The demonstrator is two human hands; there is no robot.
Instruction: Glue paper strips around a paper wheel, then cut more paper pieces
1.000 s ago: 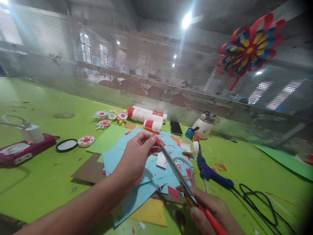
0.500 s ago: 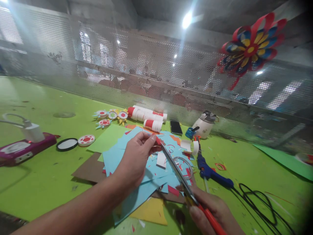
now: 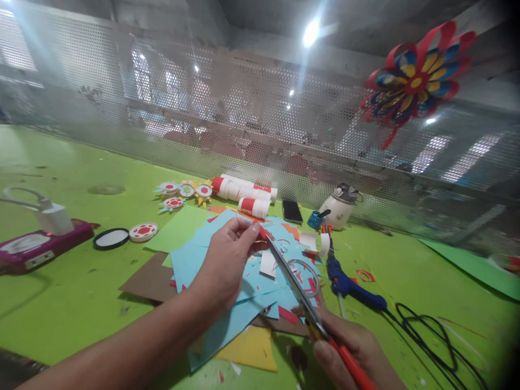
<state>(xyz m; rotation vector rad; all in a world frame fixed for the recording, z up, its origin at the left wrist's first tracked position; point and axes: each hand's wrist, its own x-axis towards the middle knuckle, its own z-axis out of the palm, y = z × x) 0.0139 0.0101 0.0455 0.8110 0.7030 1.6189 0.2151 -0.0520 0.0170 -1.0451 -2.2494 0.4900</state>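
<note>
Between thumb and fingers, my left hand [image 3: 231,257] pinches a small piece of red paper [image 3: 263,233]. My right hand [image 3: 349,341] is wrapped round the red handles of a pair of scissors [image 3: 296,290]. The blades reach up and left, and their tips meet the red paper beside my left fingertips. Under both hands lies a loose pile of light blue paper sheets [image 3: 190,271], strewn with red and white scraps. A white paper piece [image 3: 268,264] and a clear ring, maybe a tape roll [image 3: 306,276], rest on the pile near the blades.
A blue glue gun [image 3: 353,290] with a black cord lies to the right. Behind are paper cups [image 3: 254,208], a phone [image 3: 292,211] and a white jug [image 3: 339,208]. Leftward sit a red-and-white disc [image 3: 143,233], a black-rimmed lid [image 3: 111,239] and a purple power strip [image 3: 44,249].
Almost nothing differs. Both hands, the scissors and the red paper stay in nearly the same place.
</note>
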